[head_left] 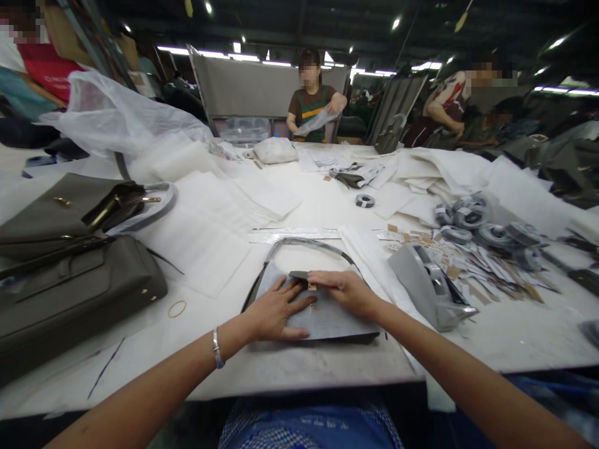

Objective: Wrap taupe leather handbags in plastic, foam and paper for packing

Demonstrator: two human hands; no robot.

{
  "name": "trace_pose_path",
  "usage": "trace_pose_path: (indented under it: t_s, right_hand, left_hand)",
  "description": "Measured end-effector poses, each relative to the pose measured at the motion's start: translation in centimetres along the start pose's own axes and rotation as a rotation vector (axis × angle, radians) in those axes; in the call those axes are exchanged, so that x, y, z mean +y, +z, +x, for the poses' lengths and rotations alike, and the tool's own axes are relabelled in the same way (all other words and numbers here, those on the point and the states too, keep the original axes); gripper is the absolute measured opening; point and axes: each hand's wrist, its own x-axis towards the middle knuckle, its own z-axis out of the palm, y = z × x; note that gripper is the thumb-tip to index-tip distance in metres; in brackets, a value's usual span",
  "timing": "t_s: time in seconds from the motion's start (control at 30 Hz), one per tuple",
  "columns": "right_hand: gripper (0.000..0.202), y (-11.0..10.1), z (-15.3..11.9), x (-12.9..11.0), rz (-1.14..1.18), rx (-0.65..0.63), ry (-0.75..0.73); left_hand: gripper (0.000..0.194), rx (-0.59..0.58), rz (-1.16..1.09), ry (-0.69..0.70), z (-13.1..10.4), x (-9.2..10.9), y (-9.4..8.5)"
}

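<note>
A handbag (pixel 339 319) lies in front of me near the table edge, its front covered by a pale grey sheet. Its handle (pixel 304 242) arches away at the back and looks wrapped in clear film. My left hand (pixel 279 312) rests flat on the covered front, fingers spread. The fingers of my right hand (pixel 350 292) are pinched on a dark closure tab (pixel 298 274) at the bag's upper middle. A small gold clasp piece (pixel 312 287) shows beneath those fingers. Part of the tab is hidden under them.
Dark olive handbags (pixel 84 293) lie left. A grey object like a tape dispenser (pixel 418 287) stands right, beside tags (pixel 491 274) and coiled wrapped straps (pixel 496 236). White foam sheets (pixel 196 231) spread left. Across the table, a co-worker (pixel 311 103) handles clear plastic.
</note>
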Motion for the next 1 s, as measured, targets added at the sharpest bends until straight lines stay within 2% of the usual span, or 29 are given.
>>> trace_pose_path:
  t_s: [0.07,0.13,0.3,0.37,0.47,0.63,0.83,1.0]
  right_hand:
    - [0.043,1.1,-1.8,0.2,-0.03,-0.085,-0.119]
    - [0.043,1.9,-2.6,0.5,-0.081,-0.116,-0.137]
    - [0.039,2.6,-2.7,1.0,-0.102,-0.102,-0.136]
    - [0.041,2.8,-2.8,1.2,-0.112,-0.088,-0.144]
    - [0.043,3.3,-3.0,1.6,-0.142,-0.087,-0.174]
    - [0.036,3.5,-3.1,1.8,-0.202,-0.07,-0.247]
    - [0.022,2.6,-1.4,0.9,-0.399,-0.123,-0.361]
    - [0.016,2.5,-0.3,1.2,-0.456,-0.14,-0.367]
  left_hand:
    - [0.075,0.013,-0.001,0.008,0.0,0.1,-0.1]
    - [0.071,0.031,0.003,0.017,0.0,0.3,-0.1]
    - [0.07,0.216,0.053,0.014,-1.0,1.2,0.7]
    - [0.061,0.251,0.067,0.028,-1.6,1.7,1.3]
    - [0.044,0.237,0.069,0.1,-2.2,2.4,2.0]
    - [0.034,0.197,0.069,0.161,-2.0,3.7,1.8]
    - [0.043,0.138,-0.006,0.146,-1.8,4.4,0.6]
    - [0.049,0.149,0.044,0.146,-2.0,3.7,1.1]
